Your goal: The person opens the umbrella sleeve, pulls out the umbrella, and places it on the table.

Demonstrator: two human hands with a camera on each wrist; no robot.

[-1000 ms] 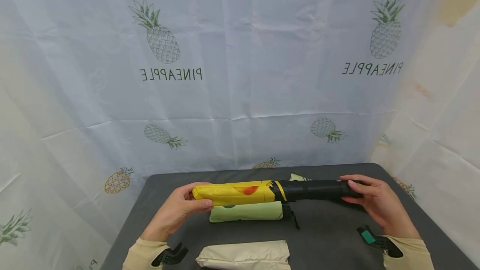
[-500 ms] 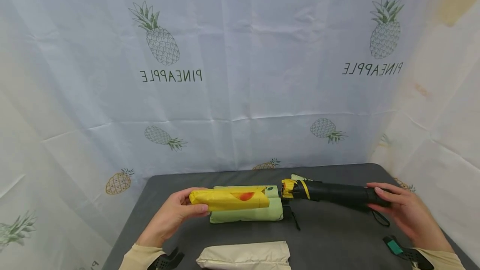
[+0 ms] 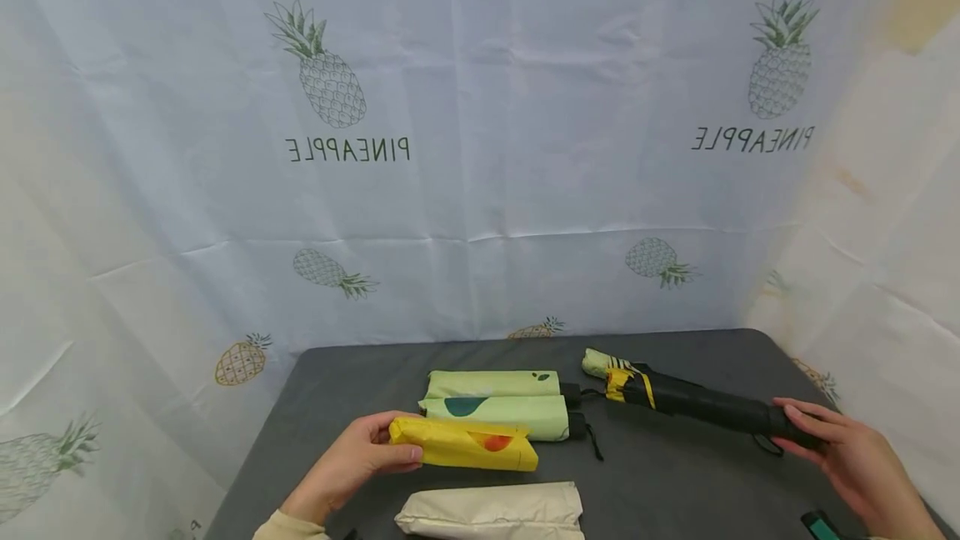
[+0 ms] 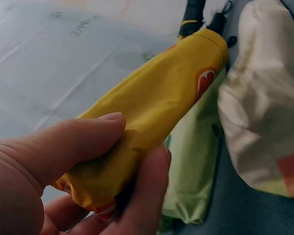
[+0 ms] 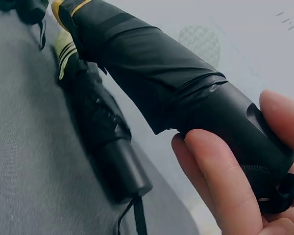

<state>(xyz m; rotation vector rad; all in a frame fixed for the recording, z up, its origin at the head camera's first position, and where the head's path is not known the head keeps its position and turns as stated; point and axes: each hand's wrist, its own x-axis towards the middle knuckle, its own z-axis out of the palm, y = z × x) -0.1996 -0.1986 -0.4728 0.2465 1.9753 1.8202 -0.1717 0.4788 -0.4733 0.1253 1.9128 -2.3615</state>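
Note:
In the head view my left hand [image 3: 360, 452] pinches the closed left end of a yellow umbrella sleeve [image 3: 465, 444] with an orange-red print. Its thumb lies on top and the fingers below, as the left wrist view shows. At the right, my right hand [image 3: 847, 444] grips the handle of a black folded umbrella [image 3: 705, 402] with a yellow tip and band. This umbrella slants up to the left, apart from the sleeve. Under it, in the right wrist view, another black folded umbrella [image 5: 105, 132] with a green tip lies on the table.
Two light green sleeved umbrellas lie side by side: a far one [image 3: 491, 383] and a near one [image 3: 517, 423], both with black handles. A cream sleeve [image 3: 491, 511] lies at the front of the dark grey table [image 3: 652, 482]. A pineapple-print curtain [image 3: 480, 148] hangs behind.
The black umbrella has come out of the yellow sleeve. My right hand has carried it to the right and lower; my left hand has brought the sleeve nearer, lower over the table.

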